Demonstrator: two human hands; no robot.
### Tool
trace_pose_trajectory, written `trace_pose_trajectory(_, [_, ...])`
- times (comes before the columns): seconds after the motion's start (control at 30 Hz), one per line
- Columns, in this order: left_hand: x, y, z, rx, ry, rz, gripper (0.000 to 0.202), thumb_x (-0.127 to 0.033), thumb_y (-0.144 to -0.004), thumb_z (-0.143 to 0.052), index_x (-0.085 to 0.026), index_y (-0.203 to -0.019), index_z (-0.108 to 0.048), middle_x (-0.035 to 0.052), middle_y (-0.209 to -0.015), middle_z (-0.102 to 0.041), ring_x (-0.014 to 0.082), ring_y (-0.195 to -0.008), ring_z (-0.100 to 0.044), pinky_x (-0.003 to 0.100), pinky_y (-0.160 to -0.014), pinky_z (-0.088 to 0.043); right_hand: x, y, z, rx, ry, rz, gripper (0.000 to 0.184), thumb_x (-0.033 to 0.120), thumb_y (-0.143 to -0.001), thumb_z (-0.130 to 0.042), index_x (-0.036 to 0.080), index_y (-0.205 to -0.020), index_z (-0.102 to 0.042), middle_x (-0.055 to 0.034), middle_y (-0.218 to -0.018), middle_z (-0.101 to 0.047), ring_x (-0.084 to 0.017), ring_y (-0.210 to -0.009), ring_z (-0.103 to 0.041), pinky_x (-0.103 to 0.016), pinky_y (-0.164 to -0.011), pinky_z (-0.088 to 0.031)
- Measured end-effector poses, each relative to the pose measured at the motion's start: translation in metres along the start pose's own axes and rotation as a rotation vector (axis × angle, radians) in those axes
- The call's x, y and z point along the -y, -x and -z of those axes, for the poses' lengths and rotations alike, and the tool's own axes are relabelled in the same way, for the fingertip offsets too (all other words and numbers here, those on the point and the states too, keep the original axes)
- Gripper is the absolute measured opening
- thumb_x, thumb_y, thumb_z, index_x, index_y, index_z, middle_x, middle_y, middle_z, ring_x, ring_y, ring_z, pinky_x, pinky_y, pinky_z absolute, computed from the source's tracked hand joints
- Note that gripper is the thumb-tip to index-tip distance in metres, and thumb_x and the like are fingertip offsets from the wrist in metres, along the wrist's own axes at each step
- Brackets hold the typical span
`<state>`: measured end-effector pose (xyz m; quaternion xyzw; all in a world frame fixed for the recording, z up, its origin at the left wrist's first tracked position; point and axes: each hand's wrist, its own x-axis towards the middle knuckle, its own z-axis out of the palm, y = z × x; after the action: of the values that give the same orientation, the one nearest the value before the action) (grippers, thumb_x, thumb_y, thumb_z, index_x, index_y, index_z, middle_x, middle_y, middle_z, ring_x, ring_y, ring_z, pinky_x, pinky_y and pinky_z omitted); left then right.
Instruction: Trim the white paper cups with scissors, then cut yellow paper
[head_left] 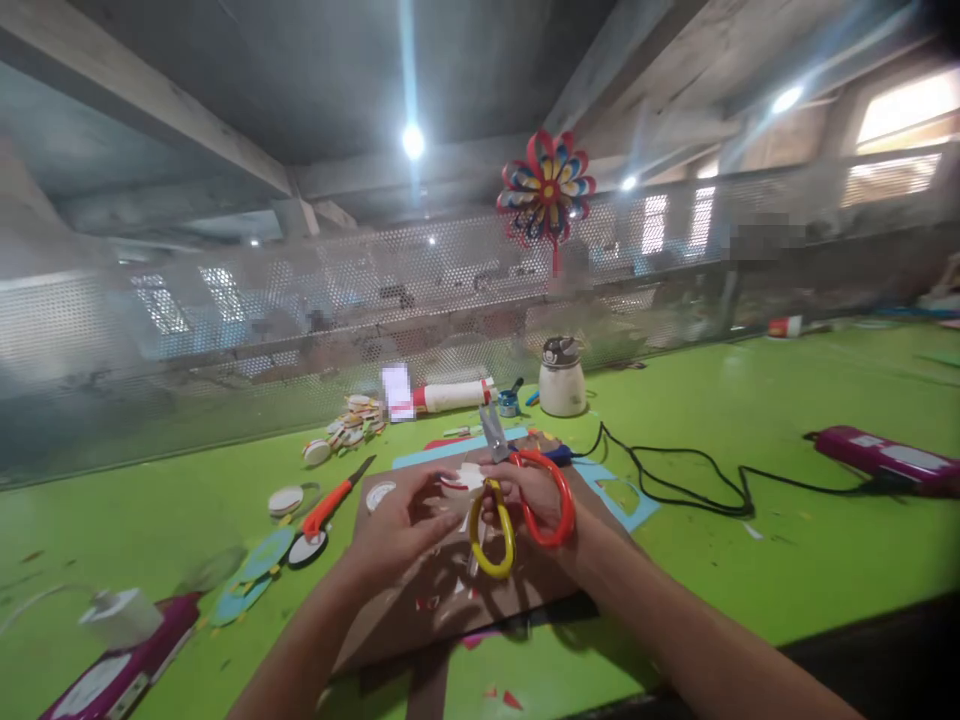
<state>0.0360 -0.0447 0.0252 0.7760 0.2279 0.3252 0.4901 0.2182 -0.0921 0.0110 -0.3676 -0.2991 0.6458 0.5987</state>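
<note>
Both of my hands meet over a brown board. My left hand pinches a small white paper piece with a red edge. In my right hand is a pair of scissors with one yellow and one red handle loop. The scissors' blades point up and away from me, and the red loop lies over the back of the hand. My right fingertips are close to the paper piece; whether they touch it is unclear. Small white and red scraps lie on the board below.
Orange-handled scissors and blue paper shapes lie left on the green table. A cream jar and white roll stand behind. A black cable runs right to a purple power strip. Another power strip lies front left.
</note>
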Motion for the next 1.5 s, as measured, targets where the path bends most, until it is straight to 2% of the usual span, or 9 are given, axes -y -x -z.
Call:
trace_pose_trajectory(0.13, [-0.006, -0.006, 0.003, 0.029, -0.006, -0.082, 0.023, -0.027, -0.077, -0.067, -0.021, -0.099, -0.061, 0.0080, -0.103, -0.064, 0.0213, -0.096, -0.060, 0.035, -0.086, -0.046, 0.002, 0.009, -0.012, 0.034, -0.026, -0.078, 0.021, 0.033, -0.093, -0.054, 0.013, -0.094, -0.060, 0.0018, -0.077, -0.061, -0.007, -0.055, -0.056, -0.021, -0.050, -0.048])
trace_pose_trajectory(0.23, [-0.015, -0.004, 0.006, 0.081, 0.089, -0.096, 0.023, -0.024, -0.076, -0.069, -0.021, -0.098, -0.062, 0.0094, -0.119, -0.060, 0.0234, -0.107, -0.057, 0.037, -0.094, -0.043, 0.001, 0.018, -0.021, 0.070, -0.034, -0.085, 0.027, 0.026, -0.092, -0.053, 0.014, -0.068, -0.055, 0.0092, -0.050, -0.045, -0.004, -0.039, -0.042, -0.018, -0.043, -0.042])
trace_pose_trajectory(0.33, [-0.020, 0.001, 0.005, 0.107, 0.238, -0.073, 0.024, -0.022, -0.077, -0.068, -0.020, -0.100, -0.063, 0.0101, -0.116, -0.063, 0.0235, -0.108, -0.058, 0.038, -0.096, -0.042, -0.002, 0.024, -0.024, 0.087, -0.017, -0.066, 0.023, 0.020, -0.081, -0.056, 0.015, -0.059, -0.051, 0.0098, -0.042, -0.037, -0.005, -0.038, -0.043, -0.017, -0.046, -0.043])
trace_pose_trajectory(0.4, [-0.019, 0.003, 0.003, 0.077, 0.345, -0.036, 0.029, -0.021, -0.076, -0.069, -0.021, -0.104, -0.062, 0.0099, -0.113, -0.065, 0.0229, -0.104, -0.060, 0.038, -0.095, -0.043, -0.006, 0.024, -0.023, 0.088, 0.012, -0.038, 0.012, 0.024, -0.075, -0.059, 0.014, -0.068, -0.058, 0.0074, -0.047, -0.044, -0.006, -0.043, -0.048, -0.018, -0.051, -0.046])
trace_pose_trajectory(0.63, [-0.007, -0.006, 0.015, -0.083, 0.623, 0.123, 0.044, -0.016, -0.073, -0.070, -0.018, -0.115, -0.056, 0.0119, -0.106, -0.067, 0.0228, -0.097, -0.063, 0.036, -0.086, -0.049, -0.017, 0.020, -0.019, 0.009, 0.347, 0.134, 0.037, 0.052, -0.081, -0.051, 0.016, -0.077, -0.059, 0.0029, -0.057, -0.051, -0.010, -0.048, -0.048, -0.025, -0.051, -0.042])
trace_pose_trajectory(0.83, [0.013, -0.012, 0.037, -0.389, 0.861, 0.199, 0.020, -0.014, -0.073, -0.067, -0.015, -0.092, -0.058, 0.0105, -0.093, -0.068, 0.0187, -0.085, -0.065, 0.032, -0.079, -0.051, -0.007, 0.031, -0.020, -0.071, 0.797, 0.422, 0.020, 0.032, -0.070, -0.067, 0.019, -0.085, -0.065, 0.0008, -0.068, -0.055, -0.016, -0.065, -0.046, -0.033, -0.070, -0.039])
trace_pose_trajectory(0.97, [0.014, -0.007, 0.040, -0.447, 0.903, 0.121, 0.018, -0.013, -0.072, -0.066, -0.016, -0.089, -0.060, 0.0055, -0.087, -0.067, 0.0153, -0.079, -0.064, 0.028, -0.073, -0.051, -0.010, 0.031, -0.015, -0.100, 1.177, 0.586, 0.029, 0.030, -0.079, -0.060, 0.019, -0.106, -0.065, -0.0081, -0.093, -0.060, -0.024, -0.087, -0.051, -0.042, -0.084, -0.038])
trace_pose_trajectory(1.07, [0.011, -0.007, 0.040, -0.487, 0.894, 0.048, 0.025, -0.012, -0.070, -0.068, -0.016, -0.092, -0.060, 0.0047, -0.088, -0.067, 0.0167, -0.086, -0.063, 0.030, -0.081, -0.049, -0.012, 0.031, -0.012, -0.104, 1.509, 0.709, 0.039, 0.034, -0.085, -0.055, 0.020, -0.121, -0.057, -0.0113, -0.099, -0.056, -0.025, -0.088, -0.054, -0.042, -0.079, -0.045])
trace_pose_trajectory(1.5, [0.017, -0.007, 0.041, -0.546, 0.760, 0.052, 0.018, -0.024, -0.074, -0.068, -0.016, -0.088, -0.058, 0.0052, -0.089, -0.067, 0.0151, -0.082, -0.062, 0.028, -0.078, -0.046, -0.013, 0.039, -0.012, -0.175, 1.853, 0.747, 0.049, 0.013, -0.074, -0.052, 0.019, -0.123, -0.058, -0.0127, -0.094, -0.062, -0.026, -0.085, -0.061, -0.042, -0.073, -0.052])
